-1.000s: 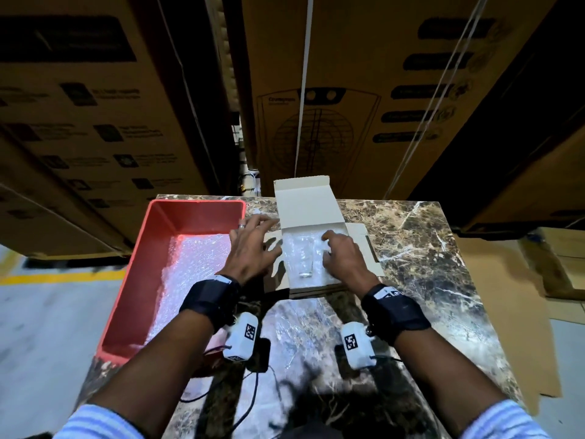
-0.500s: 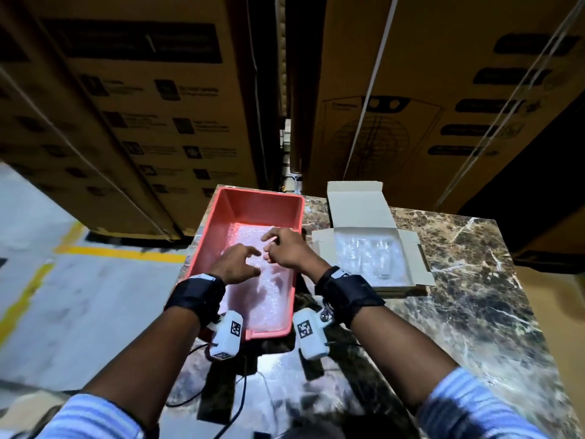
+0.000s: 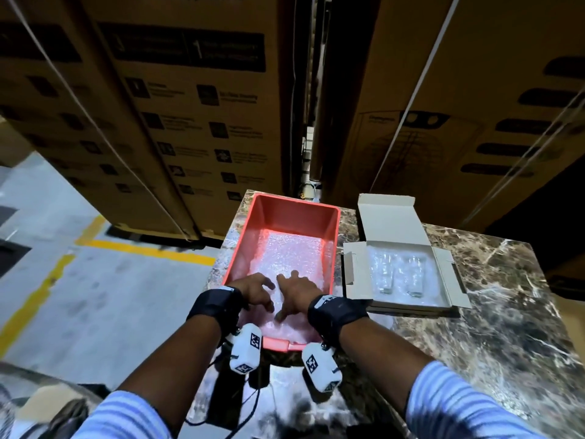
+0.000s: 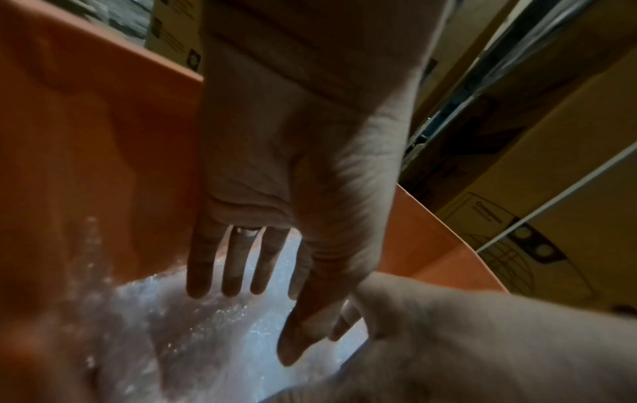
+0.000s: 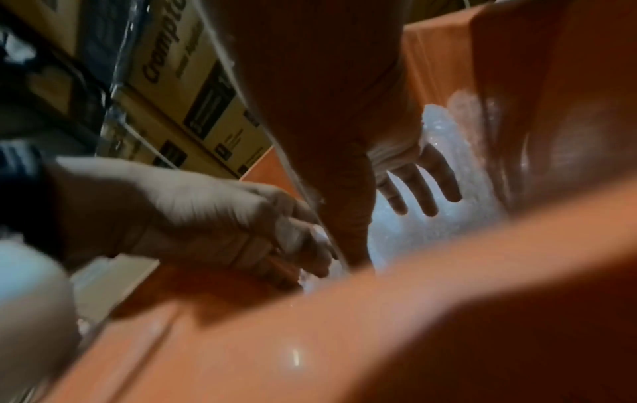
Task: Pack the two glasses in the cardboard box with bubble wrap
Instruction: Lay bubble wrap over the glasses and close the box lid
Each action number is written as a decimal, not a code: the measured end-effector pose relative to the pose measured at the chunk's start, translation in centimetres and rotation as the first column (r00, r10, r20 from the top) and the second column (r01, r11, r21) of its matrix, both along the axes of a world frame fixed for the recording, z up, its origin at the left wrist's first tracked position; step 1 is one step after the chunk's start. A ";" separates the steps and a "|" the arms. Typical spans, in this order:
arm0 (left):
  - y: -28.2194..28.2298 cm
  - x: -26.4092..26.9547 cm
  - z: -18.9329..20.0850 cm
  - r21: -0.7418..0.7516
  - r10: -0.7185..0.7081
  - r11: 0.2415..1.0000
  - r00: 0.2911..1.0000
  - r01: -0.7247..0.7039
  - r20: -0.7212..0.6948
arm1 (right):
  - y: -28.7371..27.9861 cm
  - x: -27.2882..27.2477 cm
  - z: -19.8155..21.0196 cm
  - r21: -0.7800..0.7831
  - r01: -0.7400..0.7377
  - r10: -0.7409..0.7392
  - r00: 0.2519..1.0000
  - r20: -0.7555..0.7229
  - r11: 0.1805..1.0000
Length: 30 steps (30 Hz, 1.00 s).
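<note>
Two clear glasses (image 3: 384, 275) (image 3: 414, 278) lie side by side on bubble wrap inside the open cardboard box (image 3: 354, 274), to the right of a red tray (image 3: 335, 223). A sheet of bubble wrap (image 3: 291, 255) covers the tray's floor. Both my hands are down in the near end of the tray. My left hand (image 3: 261, 289) has its fingers (image 4: 231, 272) straight and spread just over the wrap (image 4: 193, 327). Right beside it, my right hand (image 3: 289, 294) also has spread fingers (image 5: 424, 191), its thumb pointing down at the wrap (image 5: 396, 231). Neither hand holds anything.
The tray and box sit on a marble-patterned table (image 3: 493, 312) whose left edge runs along the tray. Tall stacked cardboard cartons (image 3: 190, 122) stand close behind. The box lid (image 3: 389, 220) stands open toward the back. Concrete floor with yellow lines (image 3: 145, 250) lies to the left.
Both hands left the box with the glasses and moved left into the red tray, then drew toward its near end onto the bubble wrap. My view swung left.
</note>
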<state>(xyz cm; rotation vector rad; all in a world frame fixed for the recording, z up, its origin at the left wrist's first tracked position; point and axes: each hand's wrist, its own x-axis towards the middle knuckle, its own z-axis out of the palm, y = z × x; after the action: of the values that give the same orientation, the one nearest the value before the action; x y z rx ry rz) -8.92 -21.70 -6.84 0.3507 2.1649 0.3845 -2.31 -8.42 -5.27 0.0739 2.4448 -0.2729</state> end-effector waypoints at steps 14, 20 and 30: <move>-0.1 -0.5 1.9 0.511 0.602 0.619 0.778 -0.597 0.179 | 3.3 -2.1 4.3 -0.418 0.413 -0.530 0.820 -0.216 0.809; 0.7 0.5 2.9 0.248 0.350 0.893 0.926 -0.375 0.142 | 5.9 -2.4 7.8 -0.762 0.474 -0.829 0.541 -0.144 0.442; 0.2 2.3 1.0 -0.156 -0.018 0.988 0.999 0.011 -0.047 | 7.0 -1.5 5.5 -0.852 0.481 -0.794 0.591 0.141 0.207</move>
<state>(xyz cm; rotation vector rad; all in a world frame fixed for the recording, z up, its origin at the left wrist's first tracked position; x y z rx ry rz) -6.59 -21.50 -5.83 0.2903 2.2225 0.1987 -3.86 -1.46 0.26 0.7274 2.1271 -2.0004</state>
